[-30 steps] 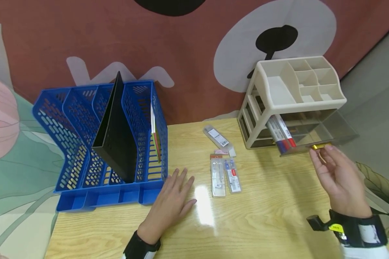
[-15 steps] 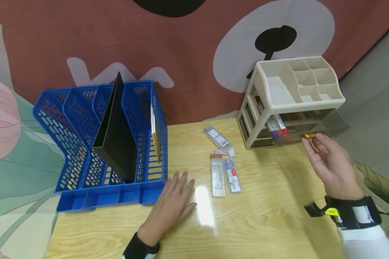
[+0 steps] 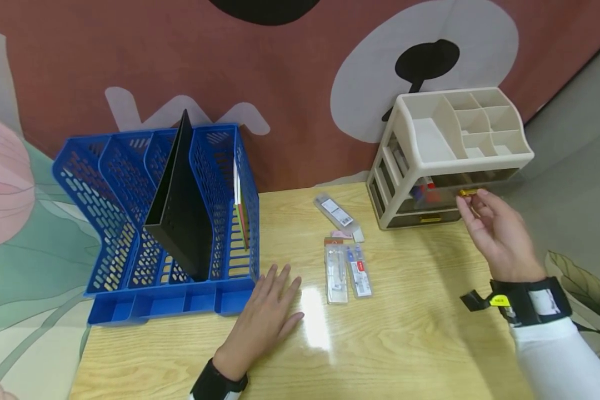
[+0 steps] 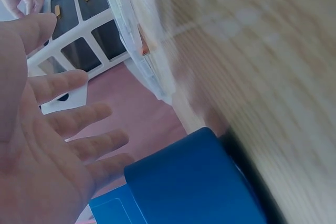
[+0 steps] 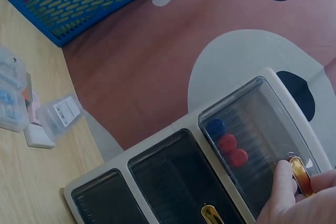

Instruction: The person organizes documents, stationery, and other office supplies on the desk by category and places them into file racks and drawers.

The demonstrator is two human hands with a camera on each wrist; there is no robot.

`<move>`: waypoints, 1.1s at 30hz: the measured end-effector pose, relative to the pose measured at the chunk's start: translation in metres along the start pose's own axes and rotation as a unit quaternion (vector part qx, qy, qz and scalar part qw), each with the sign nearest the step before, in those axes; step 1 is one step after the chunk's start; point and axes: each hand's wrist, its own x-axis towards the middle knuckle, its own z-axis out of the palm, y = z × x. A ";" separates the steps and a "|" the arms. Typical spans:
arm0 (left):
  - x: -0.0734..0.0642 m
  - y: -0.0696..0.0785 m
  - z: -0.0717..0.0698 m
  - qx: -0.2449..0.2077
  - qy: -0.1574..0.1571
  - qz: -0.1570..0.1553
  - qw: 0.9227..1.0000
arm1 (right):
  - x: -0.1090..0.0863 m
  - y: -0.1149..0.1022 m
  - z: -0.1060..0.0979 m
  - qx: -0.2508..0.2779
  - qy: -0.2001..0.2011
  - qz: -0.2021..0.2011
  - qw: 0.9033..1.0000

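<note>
At the right of the head view, my right hand [image 3: 500, 239] pinches the gold handle [image 5: 300, 175] of the clear top drawer [image 5: 252, 114] between thumb and fingers. This drawer belongs to a cream desktop organizer [image 3: 467, 165] and its front stands only slightly out from the frame. Through the clear front show markers with red and blue ends [image 5: 239, 157]. My left hand [image 3: 262, 316] rests on the table with fingers straight and spread, holding nothing. Its fingertips lie beside the front right corner of a blue file rack [image 3: 175, 303].
A black folder [image 3: 180, 222] leans in the blue rack, and thin booklets [image 3: 241, 214] stand in its right slot. Between rack and organizer lie several small clear packages, among them a pen pack [image 3: 360, 272] and a clear case [image 3: 336, 275]. A patterned cloth [image 3: 300, 83] hangs behind the table.
My right hand has pushed the top drawer inward by its handle, moving away from me and slightly left. The markers have slid in with it. My left hand has hardly moved.
</note>
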 end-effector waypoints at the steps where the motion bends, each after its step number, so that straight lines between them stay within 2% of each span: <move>1: 0.000 0.000 0.000 0.000 0.000 0.000 1.000 | 0.002 0.000 0.001 0.003 0.002 0.001 1.000; 8: 0.000 -0.001 0.000 -0.001 -0.008 -0.006 1.000 | 0.014 0.001 0.005 -0.007 0.005 -0.002 1.000; 15: -0.002 -0.002 0.000 -0.005 -0.013 -0.013 1.000 | 0.020 0.001 0.007 -0.011 0.042 -0.009 0.999; 21: -0.003 -0.003 0.001 -0.007 -0.004 -0.012 1.000 | 0.026 0.004 0.011 -0.018 0.034 -0.004 0.999; 27: -0.003 -0.003 0.000 -0.010 -0.008 -0.014 1.000 | 0.028 0.005 0.013 -0.056 0.037 -0.013 0.998; 33: -0.003 -0.003 0.002 -0.016 -0.010 -0.014 1.000 | 0.025 0.006 0.006 -0.112 0.048 -0.034 0.992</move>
